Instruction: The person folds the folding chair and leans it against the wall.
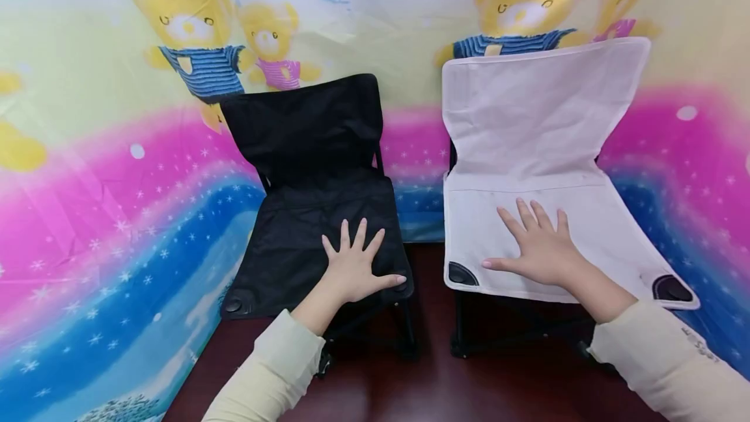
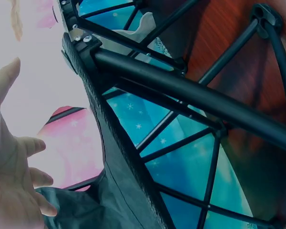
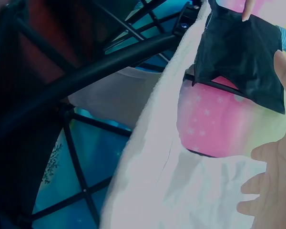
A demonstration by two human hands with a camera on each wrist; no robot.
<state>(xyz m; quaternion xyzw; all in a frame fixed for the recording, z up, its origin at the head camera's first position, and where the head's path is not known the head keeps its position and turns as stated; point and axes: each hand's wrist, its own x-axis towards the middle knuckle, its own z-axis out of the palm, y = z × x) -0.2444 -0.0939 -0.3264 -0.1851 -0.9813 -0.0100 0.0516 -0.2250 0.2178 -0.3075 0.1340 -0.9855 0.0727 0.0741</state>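
Two folding chairs with fabric seats stand side by side. The black chair (image 1: 305, 129) is on the left, the white chair (image 1: 533, 109) on the right. Over the black seat my left hand (image 1: 354, 269) is spread, fingers straight and apart, holding nothing. My right hand (image 1: 541, 249) is spread the same way over the white seat, palm down, with nothing in it. In the left wrist view the left hand (image 2: 12, 167) appears beside the black seat edge and its tube frame (image 2: 181, 90). The right wrist view shows the right hand (image 3: 276, 176) beside the white fabric (image 3: 157, 157).
Behind the chairs hangs a printed cloth (image 1: 88, 116) with yellow bears and pink and blue bands, wrapping round both sides. A dark reddish-brown surface (image 1: 410, 376) lies under the chair legs. A narrow gap separates the two chairs.
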